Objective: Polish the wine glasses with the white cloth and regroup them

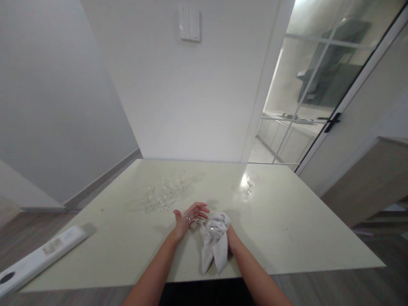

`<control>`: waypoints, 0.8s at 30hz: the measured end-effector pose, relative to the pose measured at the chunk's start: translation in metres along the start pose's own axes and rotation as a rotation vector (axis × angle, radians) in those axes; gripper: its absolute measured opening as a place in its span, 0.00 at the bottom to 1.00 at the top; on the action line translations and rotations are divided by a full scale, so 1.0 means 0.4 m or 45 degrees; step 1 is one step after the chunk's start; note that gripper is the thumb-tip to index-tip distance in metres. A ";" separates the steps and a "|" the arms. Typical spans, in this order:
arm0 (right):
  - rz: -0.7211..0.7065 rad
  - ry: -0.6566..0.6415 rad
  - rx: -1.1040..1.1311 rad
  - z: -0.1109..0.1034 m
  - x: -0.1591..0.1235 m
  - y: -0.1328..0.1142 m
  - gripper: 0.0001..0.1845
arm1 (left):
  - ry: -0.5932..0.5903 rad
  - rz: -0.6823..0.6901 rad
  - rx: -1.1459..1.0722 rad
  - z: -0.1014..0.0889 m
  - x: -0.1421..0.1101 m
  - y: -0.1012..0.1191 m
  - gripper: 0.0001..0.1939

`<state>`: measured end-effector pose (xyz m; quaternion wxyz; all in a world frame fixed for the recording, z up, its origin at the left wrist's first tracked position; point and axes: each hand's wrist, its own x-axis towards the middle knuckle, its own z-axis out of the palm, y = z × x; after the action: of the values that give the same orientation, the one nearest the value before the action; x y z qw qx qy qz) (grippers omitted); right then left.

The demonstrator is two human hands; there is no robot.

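Note:
A clear stemmed glass (198, 220) lies sideways between my hands, its bowl end wrapped in a white cloth (215, 242). My right hand (231, 239) grips the cloth from the right side, with its fingers mostly hidden behind the fabric. At the foot end of the glass, my left hand (190, 216) is open, palm turned toward the stem, thumb apart and fingers stretched out. The foot appears to rest against the left palm. Two ends of the cloth hang down toward the table's near edge.
Several clear stemmed glasses (160, 192) stand together at the back left of the pale table (280, 238). Another stemmed glass (248, 186) stands at the back right. A long white box (41, 257) lies along the left edge. Behind the table rises a white wall (191, 102).

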<state>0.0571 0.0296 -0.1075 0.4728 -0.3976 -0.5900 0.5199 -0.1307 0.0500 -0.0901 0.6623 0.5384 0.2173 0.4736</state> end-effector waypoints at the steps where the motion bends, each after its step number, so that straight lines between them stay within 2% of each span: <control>1: 0.010 -0.004 -0.001 0.001 -0.002 -0.005 0.12 | -0.016 -0.019 -0.015 -0.004 0.001 -0.002 0.62; 6: 0.013 -0.056 -0.028 0.000 -0.012 -0.033 0.10 | -0.052 -0.076 -0.062 -0.016 0.002 -0.006 0.66; 10: -0.027 -0.090 -0.064 -0.003 -0.007 -0.023 0.10 | -0.054 -0.069 -0.086 -0.014 0.003 -0.004 0.66; 16: -0.027 -0.071 -0.065 -0.009 -0.005 -0.006 0.09 | -0.021 -0.033 -0.074 -0.001 0.005 -0.004 0.58; 24: -0.014 0.022 0.090 -0.009 -0.036 -0.044 0.09 | 0.086 0.029 0.091 -0.004 0.011 -0.019 0.52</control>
<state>0.0644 0.0140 -0.0920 0.4945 -0.3818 -0.5694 0.5343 -0.1271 0.0549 -0.0966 0.6294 0.5478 0.2501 0.4911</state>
